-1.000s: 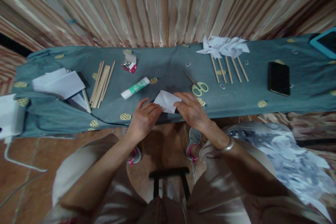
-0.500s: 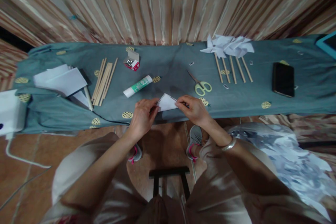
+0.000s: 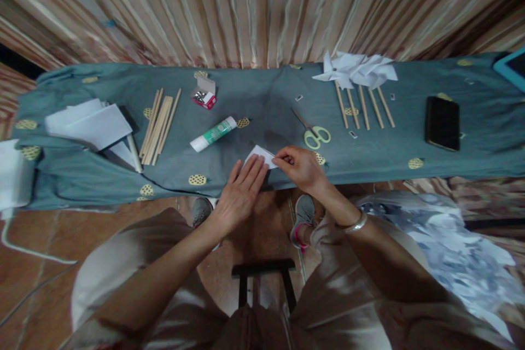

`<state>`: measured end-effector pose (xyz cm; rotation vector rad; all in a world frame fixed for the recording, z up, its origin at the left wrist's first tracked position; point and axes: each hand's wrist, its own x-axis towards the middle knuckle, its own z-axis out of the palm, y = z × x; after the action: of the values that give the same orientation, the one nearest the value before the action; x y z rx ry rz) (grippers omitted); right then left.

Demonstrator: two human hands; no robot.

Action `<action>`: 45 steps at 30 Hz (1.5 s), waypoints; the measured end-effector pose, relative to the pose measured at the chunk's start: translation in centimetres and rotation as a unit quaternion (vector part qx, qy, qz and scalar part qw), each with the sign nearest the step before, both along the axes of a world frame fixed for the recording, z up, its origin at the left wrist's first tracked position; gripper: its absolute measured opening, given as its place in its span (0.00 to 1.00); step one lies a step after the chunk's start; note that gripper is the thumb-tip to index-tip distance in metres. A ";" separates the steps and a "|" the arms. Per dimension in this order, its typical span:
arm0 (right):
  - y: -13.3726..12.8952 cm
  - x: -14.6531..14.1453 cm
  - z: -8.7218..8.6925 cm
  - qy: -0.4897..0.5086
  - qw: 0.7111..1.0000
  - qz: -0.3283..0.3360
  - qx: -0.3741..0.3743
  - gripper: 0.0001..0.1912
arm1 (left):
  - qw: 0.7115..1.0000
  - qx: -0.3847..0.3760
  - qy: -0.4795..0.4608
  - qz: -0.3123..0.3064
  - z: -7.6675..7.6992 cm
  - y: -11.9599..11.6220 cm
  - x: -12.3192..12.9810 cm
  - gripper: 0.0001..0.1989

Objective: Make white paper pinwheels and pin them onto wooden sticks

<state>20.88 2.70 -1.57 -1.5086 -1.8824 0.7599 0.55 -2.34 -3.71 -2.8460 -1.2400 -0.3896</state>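
A small folded piece of white paper (image 3: 262, 153) lies at the front edge of the cloth-covered table (image 3: 270, 98). My left hand (image 3: 244, 186) rests flat on it, fingers stretched out and covering its lower left part. At the paper's right corner, the thumb and fingers of my right hand (image 3: 301, 167) pinch the tip. Just behind my right hand are scissors (image 3: 315, 135) with pale green handles. A glue stick (image 3: 213, 134) with a green label lies behind and to the left of my left hand.
Wooden sticks (image 3: 159, 126) and a stack of white paper (image 3: 92, 123) lie left. A small open red-and-white box (image 3: 204, 94) stands behind the glue stick. Paper pinwheels (image 3: 356, 70) on sticks and a black phone (image 3: 443, 123) lie right. A striped curtain (image 3: 254, 11) hangs behind.
My left hand has let go of its pinch on the paper's left corner and now lies flat over the paper. My right hand keeps its pinch at the right corner.
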 end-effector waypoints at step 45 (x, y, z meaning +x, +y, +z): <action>1.6 -2.1 -1.0 -0.024 0.996 -0.068 0.056 0.05 | 1.000 -0.022 0.009 0.015 -0.4 0.5 0.5 0.30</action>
<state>18.77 4.34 -2.59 -1.5783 -1.8027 0.5525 1.07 -1.81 -4.13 -2.8570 -1.3038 -0.3399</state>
